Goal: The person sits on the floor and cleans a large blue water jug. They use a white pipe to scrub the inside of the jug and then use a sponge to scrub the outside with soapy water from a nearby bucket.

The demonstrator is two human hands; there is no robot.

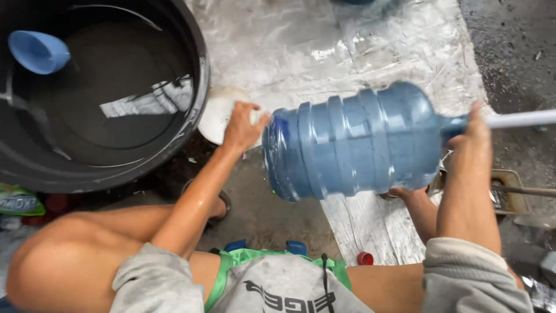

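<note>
The big blue water jug (353, 145) lies on its side in the air, above the crinkly plastic sheet (347, 40) on the ground. The left hand (243, 124) presses flat on the jug's bottom end, fingers spread open. The right hand (472, 136) has its fingers closed around the neck, so the neck is mostly hidden. A white stick (521, 119) pokes out there and runs off the picture's edge. The black tub (200, 87) with a blue scoop (37, 51) is cut off too.
</note>
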